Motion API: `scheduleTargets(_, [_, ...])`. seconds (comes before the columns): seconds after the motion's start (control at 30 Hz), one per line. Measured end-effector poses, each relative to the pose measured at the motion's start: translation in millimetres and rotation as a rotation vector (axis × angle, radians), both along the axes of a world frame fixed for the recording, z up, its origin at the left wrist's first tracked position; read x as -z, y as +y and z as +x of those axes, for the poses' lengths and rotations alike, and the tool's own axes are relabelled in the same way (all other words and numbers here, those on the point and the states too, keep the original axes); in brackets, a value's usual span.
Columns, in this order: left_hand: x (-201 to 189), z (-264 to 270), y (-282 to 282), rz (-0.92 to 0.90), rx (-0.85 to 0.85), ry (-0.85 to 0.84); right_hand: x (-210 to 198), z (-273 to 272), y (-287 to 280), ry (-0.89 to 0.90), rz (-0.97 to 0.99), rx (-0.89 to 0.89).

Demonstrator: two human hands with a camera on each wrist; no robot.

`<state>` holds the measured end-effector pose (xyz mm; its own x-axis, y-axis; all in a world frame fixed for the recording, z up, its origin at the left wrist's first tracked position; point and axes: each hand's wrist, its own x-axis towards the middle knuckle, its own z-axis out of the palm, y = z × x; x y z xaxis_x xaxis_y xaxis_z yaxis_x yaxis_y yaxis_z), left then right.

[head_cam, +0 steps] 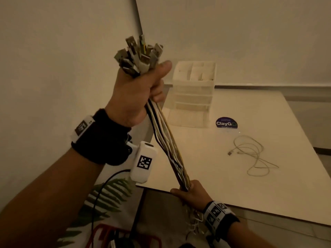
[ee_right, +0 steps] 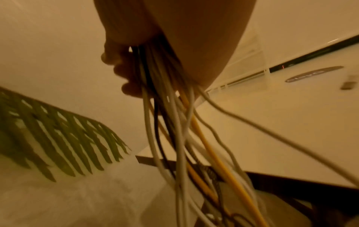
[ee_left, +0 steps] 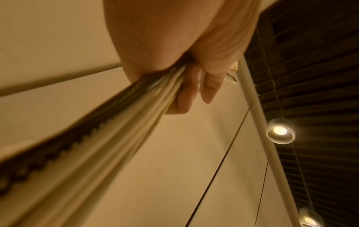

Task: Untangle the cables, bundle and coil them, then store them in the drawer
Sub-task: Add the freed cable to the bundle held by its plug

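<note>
Below, right hand (head_cam: 192,191) hides the cable bundle (head_cam: 168,140), loose ends blurred.

Round ClayGo sticker (head_cam: 226,123) on white table (head_cam: 268,185), two glowing ceiling lamps (ee_left: 280,131), leaf-print fabric (head_cam: 107,196)

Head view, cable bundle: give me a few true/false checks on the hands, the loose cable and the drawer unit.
1. The left hand grips the bundle of white, black and yellow cables just below its plugs. True.
2. The right hand is open and empty. False: it grips the bundle lower down.
3. A single loose pale cable lies on the white table. True.
4. The clear plastic drawer unit sits on the floor. False: it stands on the table.
</note>
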<state>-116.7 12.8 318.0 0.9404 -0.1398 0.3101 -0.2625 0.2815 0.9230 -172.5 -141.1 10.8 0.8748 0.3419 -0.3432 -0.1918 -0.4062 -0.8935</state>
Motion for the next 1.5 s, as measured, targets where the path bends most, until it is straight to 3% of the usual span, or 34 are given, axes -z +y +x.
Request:
scheduleTargets(0.1, [7,-1,-9,-0.003,0.012,-0.001,17,-5,-3,0.034,-0.015,0.066])
scheduleTargets(0.27, [16,5,-29,0.070,0.039,0.007,27,-13,5,0.037,-0.127,0.032])
scheduleTargets(0.4, [38,2,-40,0.065,0.084,0.116,18,-13,-17,0.126,-0.149,-0.204])
scheduleTargets(0.6, [60,7,-59,0.065,0.102,0.195,-24,59,-108,0.115,-0.427,-0.442])
scheduleTargets(0.8, [80,30,-66,0.025,0.037,0.281,-63,161,-172,0.293,-0.711,-0.574])
scheduleTargets(0.87, [85,39,-67,0.028,-0.003,0.298,-59,188,-181,0.223,-0.822,-0.535])
scheduleTargets(1.0, [90,58,-67,0.028,-0.074,0.336,-21,218,-177,-0.151,-1.158,-0.405])
scheduleTargets(1.13, [97,78,-64,0.025,-0.130,0.368,28,210,-172,-0.237,-1.310,-0.401])
scheduleTargets(1.23, [100,92,-58,0.009,-0.163,0.388,47,199,-177,-0.340,-1.285,-0.416])
scheduleTargets(1.37, [103,108,-52,0.004,-0.166,0.428,39,202,-179,-0.521,-1.240,-0.464])
scheduleTargets(1.43, [100,115,-49,0.008,-0.148,0.442,16,210,-179,-0.396,-1.088,-0.354])
scheduleTargets(1.5, [98,119,-47,0.000,-0.134,0.445,-18,221,-180,-0.280,-0.949,-0.113])
